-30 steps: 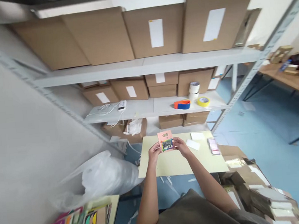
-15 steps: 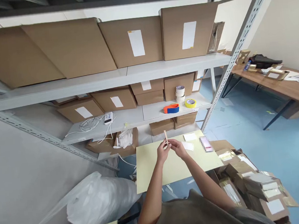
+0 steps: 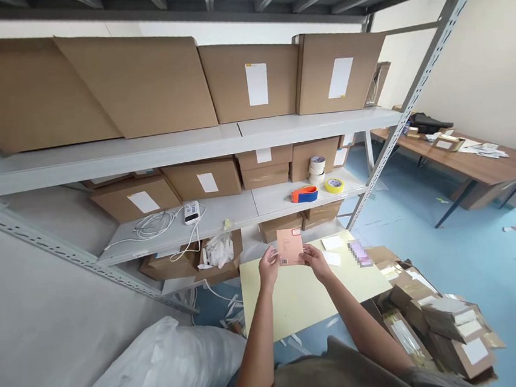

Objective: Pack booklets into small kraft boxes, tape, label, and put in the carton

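A flat, square pink packet [image 3: 289,246] with a barcode at its lower left and a red-outlined mark at its upper right is held up over the pale yellow tabletop [image 3: 291,306], its broad face towards me. My left hand [image 3: 269,269] is closed at its left edge. On the lower right edge, my right hand [image 3: 315,261] grips it between thumb and fingers. Just right of my right hand, white slips [image 3: 332,258] lie on the tabletop, along with a blurred purple-and-white item [image 3: 360,253].
A metal rack [image 3: 190,148] with cardboard boxes [image 3: 252,84] stands ahead. Its middle shelf holds yellow tape [image 3: 334,185], an orange-and-blue tape dispenser [image 3: 304,194] and a power strip [image 3: 192,212]. Piled cartons [image 3: 434,316] are at right, a white plastic bag [image 3: 175,372] at left.
The pink packet has turned from edge-on to broad face towards me. My hands have moved apart to its two sides. The head view has shifted slightly.
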A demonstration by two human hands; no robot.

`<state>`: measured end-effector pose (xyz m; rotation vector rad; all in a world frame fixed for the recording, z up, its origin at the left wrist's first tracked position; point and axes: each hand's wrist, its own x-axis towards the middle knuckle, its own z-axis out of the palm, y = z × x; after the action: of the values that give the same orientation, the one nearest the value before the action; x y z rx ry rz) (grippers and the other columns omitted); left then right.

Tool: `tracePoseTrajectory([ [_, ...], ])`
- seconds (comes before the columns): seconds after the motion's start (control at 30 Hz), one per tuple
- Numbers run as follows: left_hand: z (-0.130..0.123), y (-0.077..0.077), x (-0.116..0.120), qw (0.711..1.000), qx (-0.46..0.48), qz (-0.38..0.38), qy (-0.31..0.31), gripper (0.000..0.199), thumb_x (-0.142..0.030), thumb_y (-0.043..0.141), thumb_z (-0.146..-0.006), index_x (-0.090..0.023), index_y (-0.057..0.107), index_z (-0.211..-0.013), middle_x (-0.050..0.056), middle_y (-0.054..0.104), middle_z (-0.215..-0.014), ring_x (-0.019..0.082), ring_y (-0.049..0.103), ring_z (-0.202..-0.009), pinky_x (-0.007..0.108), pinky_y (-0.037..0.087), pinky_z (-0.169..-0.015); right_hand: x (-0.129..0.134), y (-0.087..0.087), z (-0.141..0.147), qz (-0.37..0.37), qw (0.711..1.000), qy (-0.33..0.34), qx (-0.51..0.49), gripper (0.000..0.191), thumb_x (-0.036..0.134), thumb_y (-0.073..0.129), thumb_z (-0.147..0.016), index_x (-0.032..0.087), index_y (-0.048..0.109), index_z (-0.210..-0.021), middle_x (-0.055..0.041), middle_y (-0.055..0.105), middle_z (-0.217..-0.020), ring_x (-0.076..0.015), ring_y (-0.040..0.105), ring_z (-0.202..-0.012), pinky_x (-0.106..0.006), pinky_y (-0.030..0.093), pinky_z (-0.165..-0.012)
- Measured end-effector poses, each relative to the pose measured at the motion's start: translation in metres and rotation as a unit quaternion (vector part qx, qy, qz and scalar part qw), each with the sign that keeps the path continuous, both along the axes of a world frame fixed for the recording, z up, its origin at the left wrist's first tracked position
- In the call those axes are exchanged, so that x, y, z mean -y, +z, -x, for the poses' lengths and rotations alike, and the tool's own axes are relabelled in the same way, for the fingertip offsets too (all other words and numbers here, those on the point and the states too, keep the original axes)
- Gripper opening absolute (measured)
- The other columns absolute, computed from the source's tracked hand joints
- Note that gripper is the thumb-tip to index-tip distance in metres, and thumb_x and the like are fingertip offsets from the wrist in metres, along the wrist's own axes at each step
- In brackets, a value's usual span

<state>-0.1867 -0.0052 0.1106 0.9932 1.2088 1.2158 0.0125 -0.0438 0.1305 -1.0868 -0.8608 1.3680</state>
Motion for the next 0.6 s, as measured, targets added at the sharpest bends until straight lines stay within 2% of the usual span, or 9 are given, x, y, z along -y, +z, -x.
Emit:
tracePoseTrajectory([
  [0.03,-0.003,-0.001,0.000,0.999,-0.027,-0.015,0.026,0.073,-0.042,0.091,-0.067,-0.017,0.072,-0.133,0.015,0.077,-0.118,0.027,0.074,-0.104,0.039,0.059,-0.092,0.002,0.002,0.004,-0.006,1.000,-0.009,0.008,0.051,0.048,0.084,-0.071,0.022,0.073,-0.113,-0.0089,0.080,-0.104,-0.0304,0.076,-0.095,-0.046,0.061,-0.086],
  [0.07,-0.008,-0.002,0.001,0.998,-0.042,-0.030,0.026,0.069,-0.041,0.091,-0.068,-0.018,0.074,-0.130,0.015,0.077,-0.118,0.028,0.074,-0.105,0.039,0.058,-0.095,0.003,0.003,0.007,-0.017,1.000,-0.012,0.019,0.050,0.049,0.083,-0.073,0.023,0.073,-0.115,-0.0092,0.080,-0.106,-0.0307,0.075,-0.097,-0.046,0.061,-0.087],
  [0.2,-0.024,0.003,0.007,0.992,0.020,-0.060,-0.113,0.068,-0.039,0.088,-0.072,-0.017,0.072,-0.134,0.014,0.077,-0.122,0.029,0.073,-0.110,0.041,0.058,-0.096,0.006,0.006,0.019,-0.084,0.992,0.030,0.094,0.048,0.047,0.079,-0.079,0.026,0.076,-0.121,-0.0087,0.077,-0.123,-0.0323,0.070,-0.114,-0.050,0.056,-0.098],
  [0.27,-0.023,0.006,0.006,0.987,0.069,-0.060,-0.129,0.070,-0.040,0.086,-0.074,-0.017,0.069,-0.138,0.013,0.075,-0.127,0.029,0.072,-0.113,0.042,0.058,-0.097,0.006,0.004,0.020,-0.103,0.985,0.038,0.135,0.047,0.046,0.077,-0.080,0.027,0.076,-0.123,-0.0075,0.074,-0.130,-0.0323,0.066,-0.123,-0.050,0.053,-0.105],
  [0.37,-0.011,0.010,0.000,0.983,0.130,-0.042,-0.119,0.071,-0.043,0.083,-0.076,-0.018,0.068,-0.140,0.012,0.073,-0.133,0.028,0.070,-0.117,0.043,0.057,-0.100,0.001,0.000,0.011,-0.078,0.975,-0.050,0.203,0.044,0.046,0.076,-0.080,0.028,0.077,-0.120,-0.0078,0.073,-0.131,-0.0321,0.064,-0.126,-0.048,0.054,-0.103],
  [0.43,-0.003,0.013,-0.005,0.978,0.157,-0.016,-0.134,0.073,-0.045,0.085,-0.075,-0.019,0.068,-0.141,0.012,0.073,-0.133,0.029,0.071,-0.117,0.042,0.058,-0.097,-0.005,-0.002,0.002,-0.046,0.966,-0.119,0.225,0.048,0.046,0.078,-0.076,0.027,0.075,-0.120,-0.0091,0.074,-0.127,-0.0315,0.066,-0.118,-0.045,0.057,-0.094],
  [0.47,0.000,0.014,-0.006,0.976,0.165,-0.003,-0.146,0.075,-0.045,0.086,-0.074,-0.019,0.067,-0.141,0.012,0.073,-0.133,0.029,0.071,-0.115,0.042,0.059,-0.095,-0.008,-0.003,-0.002,-0.031,0.967,-0.128,0.218,0.050,0.045,0.079,-0.073,0.026,0.074,-0.119,-0.0096,0.075,-0.121,-0.0306,0.068,-0.111,-0.043,0.059,-0.088],
  [0.53,0.001,0.014,-0.009,0.972,0.169,0.015,-0.162,0.077,-0.045,0.087,-0.072,-0.019,0.067,-0.142,0.013,0.074,-0.130,0.029,0.073,-0.111,0.039,0.060,-0.090,-0.014,-0.005,-0.007,-0.011,0.979,-0.101,0.175,0.052,0.044,0.080,-0.070,0.023,0.073,-0.117,-0.0078,0.077,-0.102,-0.0262,0.071,-0.088,-0.038,0.058,-0.073],
  [0.6,-0.002,0.012,-0.011,0.974,0.159,0.018,-0.158,0.076,-0.043,0.086,-0.071,-0.018,0.068,-0.141,0.012,0.075,-0.127,0.027,0.074,-0.106,0.037,0.060,-0.086,-0.020,-0.006,-0.010,-0.001,0.989,-0.070,0.133,0.049,0.042,0.079,-0.069,0.022,0.071,-0.113,-0.0024,0.072,-0.083,-0.0200,0.065,-0.067,-0.033,0.053,-0.061],
])
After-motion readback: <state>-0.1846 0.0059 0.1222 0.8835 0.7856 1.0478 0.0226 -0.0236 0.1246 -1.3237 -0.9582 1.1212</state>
